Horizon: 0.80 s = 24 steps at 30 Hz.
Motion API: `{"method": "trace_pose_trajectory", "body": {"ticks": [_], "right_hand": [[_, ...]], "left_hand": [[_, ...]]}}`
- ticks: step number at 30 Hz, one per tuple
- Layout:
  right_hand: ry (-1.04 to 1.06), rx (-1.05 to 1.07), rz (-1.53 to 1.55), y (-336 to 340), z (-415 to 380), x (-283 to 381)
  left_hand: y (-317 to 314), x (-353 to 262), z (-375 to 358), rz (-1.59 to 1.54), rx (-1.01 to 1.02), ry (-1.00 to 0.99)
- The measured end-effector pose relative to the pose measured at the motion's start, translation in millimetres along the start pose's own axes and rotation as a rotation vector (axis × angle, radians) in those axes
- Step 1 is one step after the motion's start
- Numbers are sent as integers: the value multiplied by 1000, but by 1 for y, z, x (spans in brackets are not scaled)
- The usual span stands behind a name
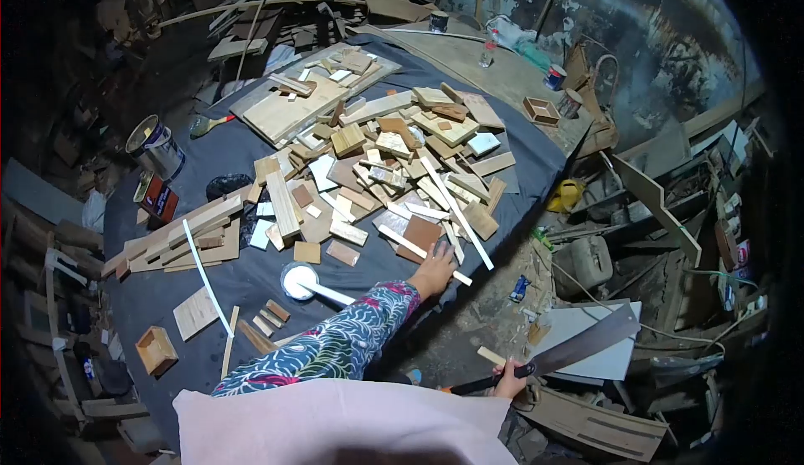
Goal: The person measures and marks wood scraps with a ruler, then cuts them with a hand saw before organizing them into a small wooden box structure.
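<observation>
My left hand (434, 272) reaches over the near right edge of a heap of wood offcuts (368, 143), fingers spread. Beneath it runs a thin pale wood strip (398, 241), beside a brown square piece (420, 237); whether the fingers grip the strip is hard to see. Low on the right, beyond the table edge, my right hand (507, 380) is closed around the black handle of a hand saw (586, 341), its wide blade pointing right. A short wood stick (491, 354) sticks out by that hand's fingers.
On the dark-cloth table (151, 260) stand a white-filled container (300, 281), a paint can (157, 149), a brush (209, 125) and a small wooden box (157, 350). A long white strip (458, 212) lies across the heap. Right of the table are a jerrycan (584, 262) and scrap boards.
</observation>
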State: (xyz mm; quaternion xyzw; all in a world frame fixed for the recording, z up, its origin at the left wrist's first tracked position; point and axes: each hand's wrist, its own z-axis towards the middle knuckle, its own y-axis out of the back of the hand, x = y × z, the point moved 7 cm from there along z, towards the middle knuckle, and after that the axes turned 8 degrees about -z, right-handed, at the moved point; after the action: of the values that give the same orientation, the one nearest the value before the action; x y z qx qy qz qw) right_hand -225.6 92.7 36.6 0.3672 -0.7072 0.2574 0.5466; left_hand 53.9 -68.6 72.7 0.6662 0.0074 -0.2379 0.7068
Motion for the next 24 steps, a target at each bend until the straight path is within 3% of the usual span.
{"method": "trace_pose_trajectory", "body": {"ticks": [2,4,5,6,8,10,11,12,14,18,21,24], "right_hand": [[11,39,37,-10,-9,22],[126,81,-2,-24,-4,38],[50,69,-72,-32,-8,48],[19,1,-75,-43,-22,67],[167,115,1,-55,-9,67],[164,137,-21,-67,-22,79],[201,225,-5,-74,-26,81],[235,307,13,-82,-34,85],[214,367,-74,-91,-49,90],[213,409,-117,-100,-51,82],[180,466,-136,-107,-79,97],[172,452,-140,-105,-99,106]], "left_hand": [[19,-25,-2,-103,240,37],[47,-47,-8,-633,-67,160],[51,-70,-9,-444,-176,-111],[78,-80,-23,-591,-286,12],[110,-94,-45,-804,-301,98],[101,-106,-61,-937,-360,-5],[124,-114,-80,-901,-170,45],[128,-118,-94,-764,-245,-34],[116,-121,-108,-826,89,-50],[110,-105,-127,-738,-153,-141],[99,-99,-132,-822,-253,-92],[91,-106,-136,-774,-175,-42]]}}
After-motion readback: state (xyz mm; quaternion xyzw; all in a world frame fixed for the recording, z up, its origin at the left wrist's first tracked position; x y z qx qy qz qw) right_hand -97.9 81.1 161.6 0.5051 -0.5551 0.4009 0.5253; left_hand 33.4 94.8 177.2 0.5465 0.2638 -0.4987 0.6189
